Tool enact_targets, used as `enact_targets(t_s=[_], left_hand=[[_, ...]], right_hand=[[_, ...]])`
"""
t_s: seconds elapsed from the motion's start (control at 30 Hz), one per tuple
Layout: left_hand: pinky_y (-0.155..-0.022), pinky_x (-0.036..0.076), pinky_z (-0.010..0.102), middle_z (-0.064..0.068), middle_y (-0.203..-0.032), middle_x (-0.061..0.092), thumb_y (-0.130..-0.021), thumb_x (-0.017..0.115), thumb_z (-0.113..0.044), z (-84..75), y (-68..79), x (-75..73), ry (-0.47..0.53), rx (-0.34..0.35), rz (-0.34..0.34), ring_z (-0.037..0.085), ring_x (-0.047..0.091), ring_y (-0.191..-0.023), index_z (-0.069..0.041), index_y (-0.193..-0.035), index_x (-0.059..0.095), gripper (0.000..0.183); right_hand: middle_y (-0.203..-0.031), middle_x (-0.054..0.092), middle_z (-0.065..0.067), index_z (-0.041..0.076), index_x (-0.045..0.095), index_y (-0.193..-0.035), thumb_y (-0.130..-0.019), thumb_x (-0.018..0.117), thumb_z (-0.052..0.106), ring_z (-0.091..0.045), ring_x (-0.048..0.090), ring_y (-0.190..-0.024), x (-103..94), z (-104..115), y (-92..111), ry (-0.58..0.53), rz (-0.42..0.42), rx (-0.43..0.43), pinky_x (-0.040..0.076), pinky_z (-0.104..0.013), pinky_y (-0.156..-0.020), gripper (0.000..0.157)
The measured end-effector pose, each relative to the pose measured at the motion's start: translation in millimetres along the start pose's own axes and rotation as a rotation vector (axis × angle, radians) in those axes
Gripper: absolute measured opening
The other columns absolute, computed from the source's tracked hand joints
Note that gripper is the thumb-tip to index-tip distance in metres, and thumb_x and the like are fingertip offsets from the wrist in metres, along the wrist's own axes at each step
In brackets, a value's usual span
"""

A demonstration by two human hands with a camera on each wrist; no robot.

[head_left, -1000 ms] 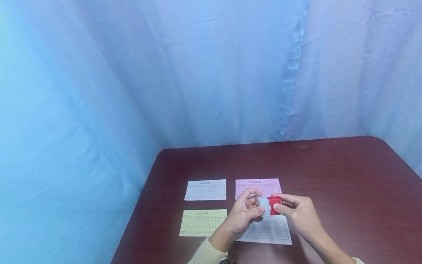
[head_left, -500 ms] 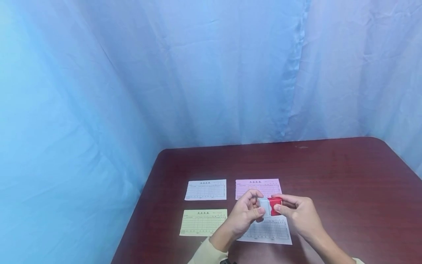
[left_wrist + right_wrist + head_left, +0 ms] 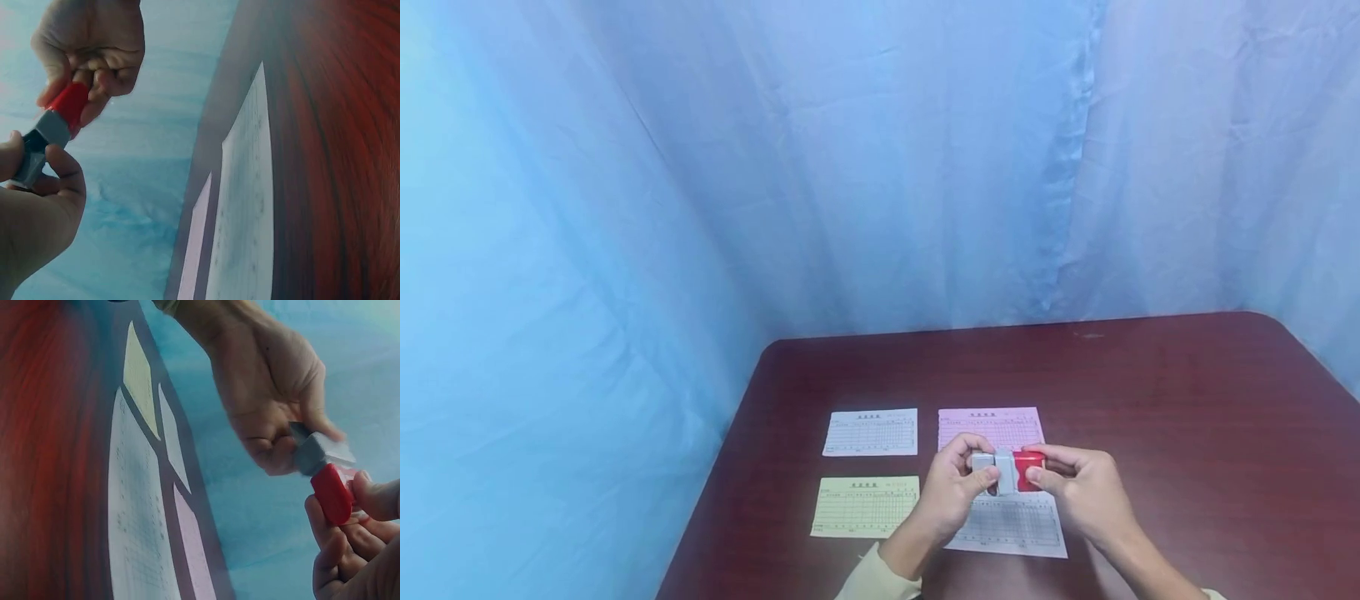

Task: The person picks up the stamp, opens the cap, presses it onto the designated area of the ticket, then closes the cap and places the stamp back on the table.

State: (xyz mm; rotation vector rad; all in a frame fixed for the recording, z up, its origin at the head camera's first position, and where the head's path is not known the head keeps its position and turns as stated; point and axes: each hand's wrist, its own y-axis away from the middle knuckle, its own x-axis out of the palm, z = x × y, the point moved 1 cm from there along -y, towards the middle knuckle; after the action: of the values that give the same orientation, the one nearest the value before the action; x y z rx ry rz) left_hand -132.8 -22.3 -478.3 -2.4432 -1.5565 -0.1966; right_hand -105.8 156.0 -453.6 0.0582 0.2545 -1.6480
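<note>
Both hands hold a small self-inking stamp (image 3: 1004, 472) above the papers; it has a red handle and a grey body. My right hand (image 3: 1093, 492) pinches the red handle (image 3: 333, 495) between thumb and fingers. On the grey end, my left hand (image 3: 949, 490) grips with its thumb and curled fingers. A lighter grey end piece (image 3: 982, 460) shows between the left fingers; whether it is joined to the body I cannot tell. Underneath lies a white printed form (image 3: 1011, 533), with a pink form (image 3: 988, 425) just behind it, partly covered by the hands.
On the dark red wooden table (image 3: 1187, 417), another white form (image 3: 871, 433) and a yellow form (image 3: 865, 507) lie to the left. Light blue curtains (image 3: 887, 167) hang behind the table and along its left side.
The lighter grey end piece has come into view between the left fingers, and the stamp's body and red handle sit slightly farther right. Both hands keep their hold; the papers lie as before.
</note>
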Motion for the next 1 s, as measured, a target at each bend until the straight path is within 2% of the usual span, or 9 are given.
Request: enact_targets(t_s=[0.13, 0.2, 0.37, 0.53, 0.63, 0.7, 0.77, 0.87, 1.0], left_hand=[[-0.069, 0.054, 0.021, 0.003, -0.087, 0.062, -0.091, 0.063, 0.009, -1.1, 2.8, -2.5, -0.034, 0.006, -0.113, 0.008, 0.061, -0.072, 0.016, -0.108, 0.055, 0.020], [-0.071, 0.056, 0.023, 0.004, -0.088, 0.062, -0.091, 0.066, 0.005, -0.8, 4.1, -5.7, -0.027, -0.018, -0.208, 0.010, 0.063, -0.072, 0.012, -0.105, 0.060, 0.016], [-0.075, 0.056, 0.026, 0.009, -0.100, 0.057, -0.096, 0.064, -0.006, 3.3, 8.0, -17.0, 0.100, -0.164, -0.419, 0.015, 0.059, -0.081, 0.003, -0.113, 0.067, 0.019], [-0.078, 0.050, 0.027, 0.015, -0.118, 0.048, -0.102, 0.044, -0.006, 3.7, 13.1, -25.3, 0.224, -0.293, -0.407, 0.020, 0.053, -0.096, 0.004, -0.133, 0.058, 0.035], [-0.080, 0.052, 0.028, 0.025, -0.141, 0.035, -0.095, 0.043, 0.003, -0.7, 16.4, -30.7, 0.158, -0.303, -0.368, 0.025, 0.053, -0.101, 0.006, -0.139, 0.053, 0.045], [-0.080, 0.054, 0.028, 0.030, -0.145, 0.032, -0.093, 0.046, 0.006, -3.4, 19.1, -35.2, 0.067, -0.298, -0.344, 0.027, 0.056, -0.102, 0.004, -0.142, 0.051, 0.050], [-0.079, 0.056, 0.028, 0.031, -0.139, 0.043, -0.090, 0.051, 0.008, -6.0, 22.8, -40.2, -0.024, -0.283, -0.341, 0.026, 0.061, -0.099, 0.003, -0.144, 0.049, 0.054], [-0.075, 0.058, 0.028, 0.022, -0.112, 0.060, -0.088, 0.059, 0.007, -8.6, 29.8, -50.5, -0.133, -0.243, -0.375, 0.022, 0.067, -0.087, 0.003, -0.142, 0.051, 0.055], [-0.072, 0.059, 0.030, 0.015, -0.105, 0.062, -0.086, 0.065, 0.006, -13.6, 44.6, -72.5, -0.235, -0.194, -0.464, 0.021, 0.069, -0.079, 0.005, -0.130, 0.060, 0.044]], right_hand=[[-0.091, 0.074, -0.024, -0.017, 0.069, -0.110, -0.082, 0.074, -0.011, -0.008, 0.070, -0.073, -0.2, 0, -1, 0.008, -0.009, 0.027, 0.057, -0.022, -0.064, 0.029], [-0.091, 0.073, -0.024, -0.017, 0.068, -0.112, -0.082, 0.074, -0.010, -0.007, 0.070, -0.073, -1.4, 0, -2, 0.014, -0.028, 0.040, 0.056, -0.021, -0.065, 0.031], [-0.093, 0.074, -0.023, -0.016, 0.067, -0.115, -0.084, 0.074, -0.006, -0.005, 0.069, -0.075, -4.9, -3, -3, 0.027, -0.044, 0.067, 0.055, -0.019, -0.066, 0.033], [-0.093, 0.074, -0.021, -0.016, 0.066, -0.116, -0.085, 0.075, -0.003, -0.003, 0.069, -0.076, -7.5, -6, -3, 0.036, -0.056, 0.078, 0.055, -0.020, -0.065, 0.035], [-0.094, 0.074, -0.022, -0.017, 0.066, -0.117, -0.085, 0.074, -0.004, -0.003, 0.068, -0.075, -8.4, -6, -4, 0.032, -0.067, 0.089, 0.056, -0.021, -0.064, 0.035], [-0.094, 0.074, -0.022, -0.016, 0.066, -0.118, -0.085, 0.075, -0.004, -0.004, 0.068, -0.075, -8.1, -6, -4, 0.033, -0.065, 0.096, 0.056, -0.022, -0.064, 0.036], [-0.095, 0.074, -0.022, -0.016, 0.066, -0.118, -0.086, 0.075, -0.003, -0.004, 0.068, -0.075, -7.1, -6, -3, 0.032, -0.055, 0.103, 0.056, -0.022, -0.064, 0.036], [-0.094, 0.075, -0.020, -0.015, 0.066, -0.118, -0.086, 0.075, -0.002, -0.004, 0.069, -0.075, -5.7, -7, -3, 0.028, -0.039, 0.106, 0.056, -0.022, -0.065, 0.036], [-0.091, 0.076, -0.015, -0.014, 0.067, -0.118, -0.086, 0.075, -0.002, -0.002, 0.068, -0.075, -5.7, -9, -3, 0.025, -0.044, 0.095, 0.056, -0.021, -0.065, 0.035]])
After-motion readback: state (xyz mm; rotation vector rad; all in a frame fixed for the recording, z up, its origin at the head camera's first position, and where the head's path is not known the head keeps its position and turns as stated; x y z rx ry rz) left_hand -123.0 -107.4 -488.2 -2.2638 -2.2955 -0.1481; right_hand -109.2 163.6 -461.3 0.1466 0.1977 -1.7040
